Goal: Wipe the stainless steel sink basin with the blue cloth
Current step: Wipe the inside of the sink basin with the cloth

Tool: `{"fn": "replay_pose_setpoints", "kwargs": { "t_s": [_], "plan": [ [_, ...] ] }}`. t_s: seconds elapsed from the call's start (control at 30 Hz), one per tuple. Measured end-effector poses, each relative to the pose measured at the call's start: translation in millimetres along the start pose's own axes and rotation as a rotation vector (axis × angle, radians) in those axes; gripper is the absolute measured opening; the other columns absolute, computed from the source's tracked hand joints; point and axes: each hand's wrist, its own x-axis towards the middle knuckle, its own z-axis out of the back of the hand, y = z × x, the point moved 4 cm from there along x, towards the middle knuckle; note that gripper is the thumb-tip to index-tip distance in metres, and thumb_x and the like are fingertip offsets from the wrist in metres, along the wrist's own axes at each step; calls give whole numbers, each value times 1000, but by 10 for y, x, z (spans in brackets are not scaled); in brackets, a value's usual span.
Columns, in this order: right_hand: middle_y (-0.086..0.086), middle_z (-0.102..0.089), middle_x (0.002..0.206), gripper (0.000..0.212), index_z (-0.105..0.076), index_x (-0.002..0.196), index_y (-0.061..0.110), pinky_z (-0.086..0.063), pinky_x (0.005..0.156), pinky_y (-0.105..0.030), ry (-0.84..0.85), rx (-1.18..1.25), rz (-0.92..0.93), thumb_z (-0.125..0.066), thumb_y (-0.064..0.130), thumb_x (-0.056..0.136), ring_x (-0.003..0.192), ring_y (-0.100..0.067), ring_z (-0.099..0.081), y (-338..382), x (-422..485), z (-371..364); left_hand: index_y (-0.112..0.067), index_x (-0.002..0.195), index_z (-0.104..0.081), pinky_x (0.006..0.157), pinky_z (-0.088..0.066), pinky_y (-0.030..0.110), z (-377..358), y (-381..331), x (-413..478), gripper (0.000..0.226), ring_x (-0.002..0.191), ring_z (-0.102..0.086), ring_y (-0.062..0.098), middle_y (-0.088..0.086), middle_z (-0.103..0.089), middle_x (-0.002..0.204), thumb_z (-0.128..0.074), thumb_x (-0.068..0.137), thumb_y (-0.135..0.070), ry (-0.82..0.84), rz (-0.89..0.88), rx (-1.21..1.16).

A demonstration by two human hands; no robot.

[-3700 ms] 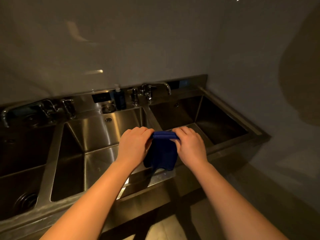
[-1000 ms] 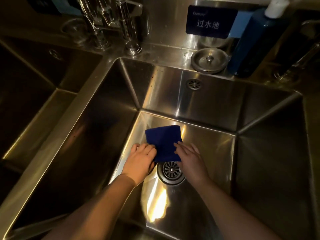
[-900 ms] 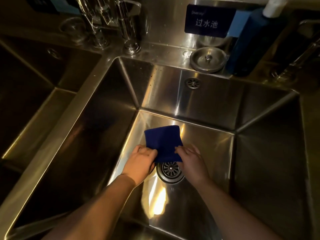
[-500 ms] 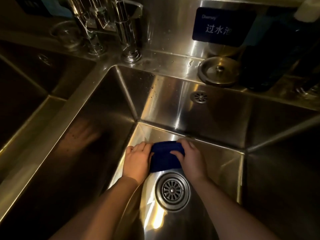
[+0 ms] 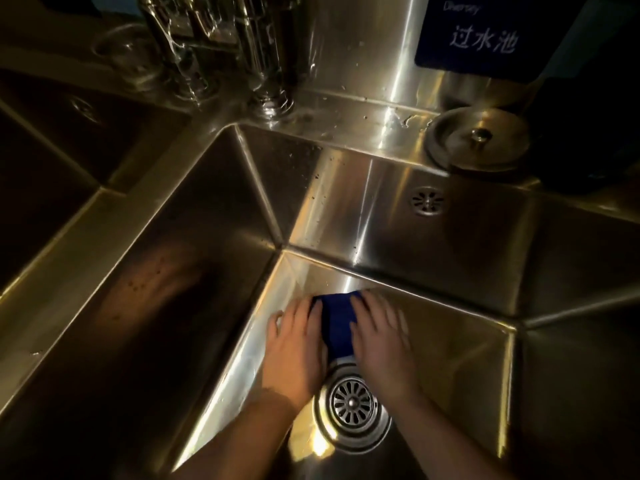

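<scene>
The folded dark-blue cloth (image 5: 337,320) lies flat on the floor of the stainless steel sink basin (image 5: 457,358), under and between my two hands, its far edge close to the seam where the floor meets the back wall. My left hand (image 5: 294,355) and right hand (image 5: 379,344) press on it with fingers stretched flat, gripping nothing. I judge this to be the far end of a wiping stroke. The next move calls for sliding the cloth back or sideways under even pressure. The round slotted drain strainer (image 5: 351,403) sits between my wrists, its rim something to steer round. The side wall stands just beside my left hand, and bare floor opens beyond my right.
</scene>
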Motion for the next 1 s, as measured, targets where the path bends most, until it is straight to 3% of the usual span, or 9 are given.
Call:
{"fn": "replay_pose_setpoints", "kwargs": {
  "t_s": [0.1, 0.2, 0.27, 0.33, 0.47, 0.53, 0.6, 0.67, 1.0],
  "plan": [
    [-5, -51, 141, 58, -54, 132, 13, -13, 110, -43, 179, -109, 88, -35, 35, 82, 136, -22, -38, 63, -244, -104, -15, 152, -14, 120, -7, 41, -109, -178, -174, 81, 148, -4, 24, 9, -9, 160, -40, 80, -40, 266, -44, -1],
    [-7, -49, 142, 61, -52, 133, 13, -10, 110, -46, 265, -134, 66, -33, 32, 77, 138, -23, -29, 48, -238, -200, -17, 152, 6, 119, 8, 39, -166, -257, -170, 79, 144, 21, 19, 2, 13, 159, -35, 90, -44, 327, 22, -15],
    [-9, -53, 138, 59, -54, 130, 11, -10, 110, -44, 278, -132, 70, -40, 29, 76, 137, -27, -35, 35, -159, -243, -17, 151, 8, 119, 8, 38, -166, -246, -102, 73, 142, 22, 18, 1, 14, 159, -31, 96, -44, 306, 58, -4],
    [-10, -57, 135, 58, -57, 128, 11, -9, 109, -42, 292, -125, 91, -59, 27, 72, 132, -29, -44, 51, -92, -282, -18, 150, 9, 120, 6, 38, -186, -188, -52, 68, 144, 21, 18, 1, 14, 159, -29, 100, -42, 305, 67, 22],
    [-11, -59, 132, 55, -60, 126, 12, -6, 111, -40, 335, -171, 128, -40, 24, 77, 127, -28, -51, 80, -4, -336, -18, 150, 10, 119, 8, 35, -301, -41, 18, 67, 145, 18, 19, 1, 13, 160, -28, 100, -42, 335, 52, 54],
    [-12, -48, 143, 56, -50, 136, 13, 6, 115, -39, 369, -176, 115, -48, 24, 81, 135, -29, -41, 116, 81, -326, -20, 150, 9, 118, 10, 33, -302, 31, 90, 67, 145, 17, 17, -1, 12, 160, -30, 100, -42, 325, 53, 36],
    [-10, -13, 158, 59, -20, 150, 16, 18, 114, -37, 382, -181, 156, -40, 19, 94, 147, -28, -10, 184, 232, -304, -21, 151, 5, 118, 8, 32, -273, 128, 200, 67, 145, 15, 15, -2, 10, 160, -33, 100, -41, 294, 63, -1],
    [-6, 6, 160, 60, 0, 152, 19, 14, 117, -41, 407, -192, 181, -30, 21, 99, 147, -25, 9, 275, 417, -301, -20, 152, 1, 120, 6, 33, -251, 265, 336, 68, 146, 12, 16, 0, 7, 160, -37, 98, -40, 274, 73, -15],
    [-5, 5, 161, 59, 2, 152, 22, 9, 118, -42, 480, -156, 102, -28, 26, 101, 147, -23, 11, 445, 515, -291, -17, 152, 1, 121, -1, 37, -236, 351, 405, 67, 147, 9, 22, 7, 6, 161, -34, 100, -40, 313, 135, 36]
  ]
}}
